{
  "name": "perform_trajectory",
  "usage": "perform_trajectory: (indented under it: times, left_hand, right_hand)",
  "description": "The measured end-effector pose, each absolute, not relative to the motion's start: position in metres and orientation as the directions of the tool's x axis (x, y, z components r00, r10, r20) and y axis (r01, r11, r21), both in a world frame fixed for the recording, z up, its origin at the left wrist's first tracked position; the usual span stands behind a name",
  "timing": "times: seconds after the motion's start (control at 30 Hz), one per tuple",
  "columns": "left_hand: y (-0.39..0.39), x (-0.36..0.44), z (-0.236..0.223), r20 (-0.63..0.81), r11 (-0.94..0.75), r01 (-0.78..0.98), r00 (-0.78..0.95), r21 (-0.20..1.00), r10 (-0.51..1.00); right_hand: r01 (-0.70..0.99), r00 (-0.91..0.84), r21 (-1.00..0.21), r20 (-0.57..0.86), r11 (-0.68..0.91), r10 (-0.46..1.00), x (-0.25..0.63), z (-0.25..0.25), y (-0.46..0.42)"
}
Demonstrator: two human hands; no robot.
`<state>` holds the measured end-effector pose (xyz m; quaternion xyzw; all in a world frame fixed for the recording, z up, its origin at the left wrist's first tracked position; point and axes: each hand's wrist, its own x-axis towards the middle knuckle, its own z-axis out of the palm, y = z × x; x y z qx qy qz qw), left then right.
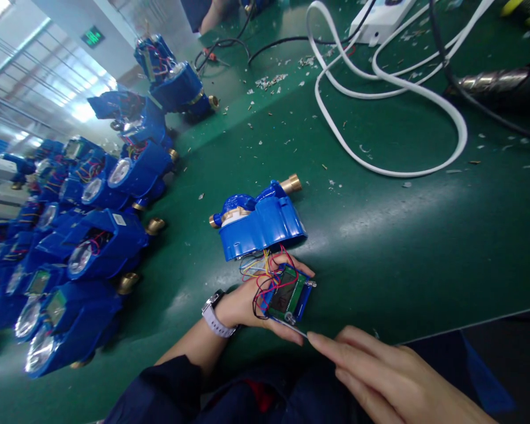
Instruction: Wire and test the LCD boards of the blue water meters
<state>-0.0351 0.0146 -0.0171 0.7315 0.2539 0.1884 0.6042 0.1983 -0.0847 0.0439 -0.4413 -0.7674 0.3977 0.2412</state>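
Observation:
A blue water meter (260,221) with brass fittings lies on the green mat (380,235). Coloured wires (262,268) run from it to a small green circuit board with a display (288,294). My left hand (247,303), a white watch on its wrist, grips that board from underneath. My right hand (380,377) rests at the near edge with fingers stretched out flat, its fingertip close to the board's lower corner and holding nothing.
Several blue water meters (97,235) are heaped at the left. A white cable (393,88) loops across the far mat to a white box (380,20). A metal-nozzled tool (499,82) lies far right. Another person's arm (214,15) shows at the top.

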Motion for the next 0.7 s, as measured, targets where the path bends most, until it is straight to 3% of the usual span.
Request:
perform_trajectory:
  times: [0.17, 0.47, 0.53, 0.7]
  left_hand:
    - [0.017, -0.034, -0.01, 0.002, -0.207, 0.143, 0.818, 0.968, 0.575]
    - [0.016, -0.035, -0.019, 0.069, -0.224, 0.078, 0.81, 0.971, 0.582]
    - [0.014, -0.035, -0.02, 0.032, -0.198, 0.104, 0.81, 0.975, 0.585]
    - [0.015, -0.036, -0.019, 0.0, -0.185, 0.13, 0.82, 0.974, 0.572]
  right_hand:
    - [0.448, -0.504, -0.844, 0.035, 0.296, 0.863, 0.208, 0.045, -0.075]
    - [0.437, -0.582, -0.896, -0.221, 0.072, 0.783, 0.226, 0.042, -0.056]
    - [0.439, -0.576, -0.892, -0.191, 0.104, 0.795, 0.222, 0.042, -0.057]
    - [0.478, -0.542, -0.799, 0.059, 0.365, 0.838, 0.21, 0.043, -0.069]
